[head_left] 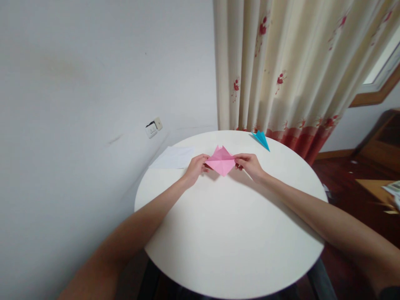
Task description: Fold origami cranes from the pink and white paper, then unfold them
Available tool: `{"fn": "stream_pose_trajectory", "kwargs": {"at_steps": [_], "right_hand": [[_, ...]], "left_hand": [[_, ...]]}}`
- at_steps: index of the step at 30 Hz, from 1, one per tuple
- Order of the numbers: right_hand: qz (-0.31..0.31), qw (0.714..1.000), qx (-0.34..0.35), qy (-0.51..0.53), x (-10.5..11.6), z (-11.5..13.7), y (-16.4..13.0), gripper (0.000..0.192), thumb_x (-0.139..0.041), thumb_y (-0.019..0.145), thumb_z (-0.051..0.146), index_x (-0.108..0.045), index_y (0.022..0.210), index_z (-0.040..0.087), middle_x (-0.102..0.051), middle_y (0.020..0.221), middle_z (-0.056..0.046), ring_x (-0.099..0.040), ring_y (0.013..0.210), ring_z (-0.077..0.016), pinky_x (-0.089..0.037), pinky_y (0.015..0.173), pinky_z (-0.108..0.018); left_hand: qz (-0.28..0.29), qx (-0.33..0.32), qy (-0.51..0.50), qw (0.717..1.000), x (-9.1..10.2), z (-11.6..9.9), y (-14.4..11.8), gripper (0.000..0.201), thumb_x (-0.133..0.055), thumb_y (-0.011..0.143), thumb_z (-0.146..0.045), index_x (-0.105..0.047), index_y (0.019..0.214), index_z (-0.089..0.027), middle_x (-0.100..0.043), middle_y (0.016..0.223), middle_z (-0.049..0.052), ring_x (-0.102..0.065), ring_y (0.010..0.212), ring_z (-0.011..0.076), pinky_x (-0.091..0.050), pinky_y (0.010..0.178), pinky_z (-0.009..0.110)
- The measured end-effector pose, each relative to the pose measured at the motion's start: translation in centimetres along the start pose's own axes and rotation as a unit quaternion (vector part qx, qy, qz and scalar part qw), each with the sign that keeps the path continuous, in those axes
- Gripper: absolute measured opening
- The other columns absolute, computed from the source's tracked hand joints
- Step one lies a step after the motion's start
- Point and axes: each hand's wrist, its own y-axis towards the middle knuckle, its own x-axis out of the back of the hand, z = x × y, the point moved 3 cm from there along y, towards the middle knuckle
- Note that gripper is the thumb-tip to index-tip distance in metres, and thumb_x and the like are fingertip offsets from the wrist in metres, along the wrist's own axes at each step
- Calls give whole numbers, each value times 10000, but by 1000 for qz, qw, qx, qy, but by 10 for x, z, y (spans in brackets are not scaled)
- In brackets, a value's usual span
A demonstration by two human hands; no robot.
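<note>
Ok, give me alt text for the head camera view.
Left hand and right hand hold a folded pink paper by its side corners over a round white table. White paper lies to the left; a blue paper plane lies beyond, to the right.

Left hand, right hand — both pinched

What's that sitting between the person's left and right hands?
The head view shows a piece of folded pink paper between the left hand and the right hand, each gripping one side.
</note>
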Motion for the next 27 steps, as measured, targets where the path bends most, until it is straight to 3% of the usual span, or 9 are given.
{"fn": "stream_pose_trajectory", "kwargs": {"at_steps": [4,10,17,21,27], "right_hand": [[5,1000,8,7,0,-2,1,262,-612,667,262,-743,852,129,-623,586,-18,-530,524,-119,-406,489,-249],[21,1000,21,10,0,-1,0,284,-558,705,260,-749,867,126,-629,607,-25,-533,546,-123,-452,535,-267],[1,999,23,-50,-1,4,-2,410,-589,785,510,-678,656,131,-616,589,-53,-499,532,-120,-388,470,-238],[5,997,17,-77,-3,5,-3,333,-671,721,466,-700,733,134,-638,625,-47,-498,551,-117,-376,485,-231],[30,994,52,-92,-6,4,-3,361,-720,673,392,-703,943,152,-707,888,-68,-604,748,-171,-461,656,-275]], "left_hand": [[-1,-14,-1,1000,0,-1,-1,362,-631,763,-496,-635,814,-138,-612,755,31,-580,642,120,-479,562,223],[-1,-52,65,997,-1,-5,-5,369,-763,658,-419,-652,878,-143,-642,845,42,-585,700,123,-492,647,246],[-10,-109,117,987,-2,-6,-4,352,-772,653,-353,-652,911,-146,-654,861,46,-562,685,118,-445,635,236],[-16,-139,133,981,-2,-8,-5,308,-753,676,-325,-653,909,-148,-654,866,46,-555,701,121,-423,638,232],[-46,-124,134,982,-2,-11,-6,312,-762,646,-321,-666,894,-158,-639,780,21,-513,628,109,-389,583,225]]}}
